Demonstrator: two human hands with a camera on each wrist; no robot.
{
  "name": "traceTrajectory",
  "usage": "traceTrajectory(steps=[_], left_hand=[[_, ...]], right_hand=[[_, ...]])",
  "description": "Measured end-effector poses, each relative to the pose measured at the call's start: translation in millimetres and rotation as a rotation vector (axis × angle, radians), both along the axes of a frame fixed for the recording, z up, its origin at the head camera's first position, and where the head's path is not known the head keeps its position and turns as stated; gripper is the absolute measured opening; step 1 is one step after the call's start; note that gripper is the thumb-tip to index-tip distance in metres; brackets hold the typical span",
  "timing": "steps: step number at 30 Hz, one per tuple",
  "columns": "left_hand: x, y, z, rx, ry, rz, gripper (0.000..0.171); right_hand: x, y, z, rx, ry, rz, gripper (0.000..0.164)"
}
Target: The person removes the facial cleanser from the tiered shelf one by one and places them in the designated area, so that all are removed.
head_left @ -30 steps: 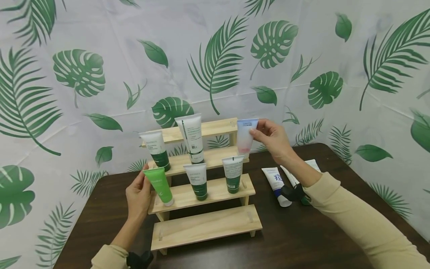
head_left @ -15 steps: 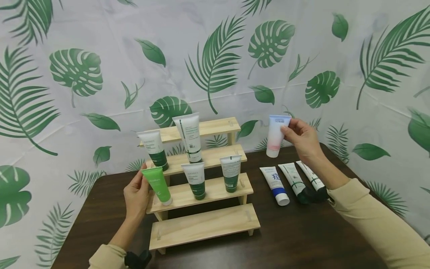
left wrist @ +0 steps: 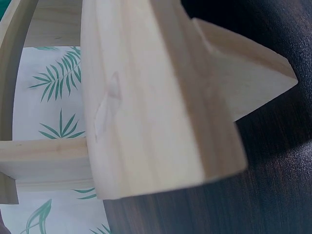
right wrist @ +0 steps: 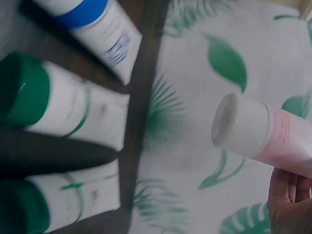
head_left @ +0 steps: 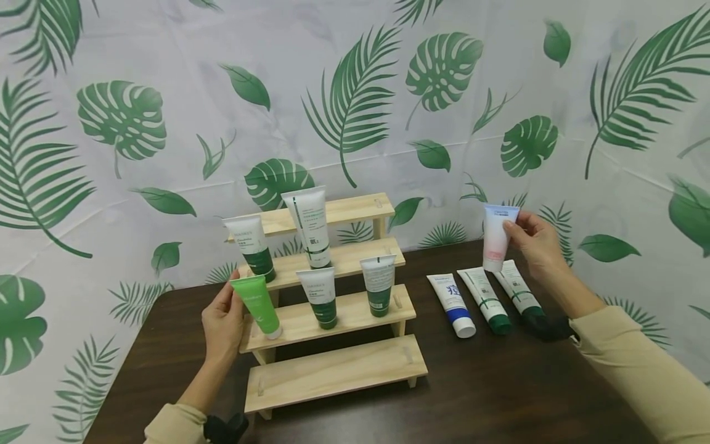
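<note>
My right hand [head_left: 538, 246] pinches a blue-to-pink squeeze tube [head_left: 497, 237] by its side, cap down, above the tubes lying at the right. In the right wrist view, that tube's white cap [right wrist: 241, 124] points left. My left hand [head_left: 222, 324] grips the left end of the stepped wooden display stand [head_left: 338, 376], beside a green squeeze tube [head_left: 257, 305]; its fingertips are partly hidden. On the same step stand two white-and-green tubes [head_left: 320, 297] [head_left: 379, 285]. One step higher are a small white-and-green tube [head_left: 252, 248] and a taller white tube [head_left: 310, 227].
On the dark table [head_left: 499, 382] right of the stand lie a white tube with a blue band [head_left: 452, 305] and two white tubes with green caps [head_left: 484, 299] [head_left: 520, 287]. A leaf-patterned cloth [head_left: 355, 74] hangs behind the table.
My right hand has carried the blue-to-pink tube rightward from the stand's upper right end to over the lying tubes, lowering it lately. My left hand has stayed at the stand.
</note>
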State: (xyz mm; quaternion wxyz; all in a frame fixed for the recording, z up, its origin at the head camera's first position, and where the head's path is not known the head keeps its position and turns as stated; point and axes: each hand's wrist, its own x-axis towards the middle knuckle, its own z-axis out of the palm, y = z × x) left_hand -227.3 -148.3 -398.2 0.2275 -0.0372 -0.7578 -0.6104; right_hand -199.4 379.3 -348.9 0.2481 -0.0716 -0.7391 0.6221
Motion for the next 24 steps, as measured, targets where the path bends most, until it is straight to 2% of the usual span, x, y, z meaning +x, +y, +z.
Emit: traceTrajectory(steps=[5,8,12,19,24], left_hand=[[-0.5,-0.5,-0.4,0.002,0.005,0.001,0.041],[-0.6,-0.5,-0.5,0.001,0.001,0.002,0.041],[-0.9,-0.5,-0.3,0.0,-0.003,0.003,0.041],[-1.4,-0.4,-0.4,-0.009,0.0,0.006,0.041],[-1.1,-0.1,-0.2,0.0,0.001,0.009,0.04]], right_hand=[[0.0,23.1,-12.8,0.002,-0.044,-0.055,0.04],[4.5,31.5,-13.9,0.099,-0.139,-0.111,0.047],[5.7,46.3,-21.1,0.19,-0.218,-0.176,0.041],[5.8,69.2,-37.7,0.237,-0.244,-0.255,0.046],[8.0,81.6,-48.6,0.328,-0.33,-0.272,0.045]])
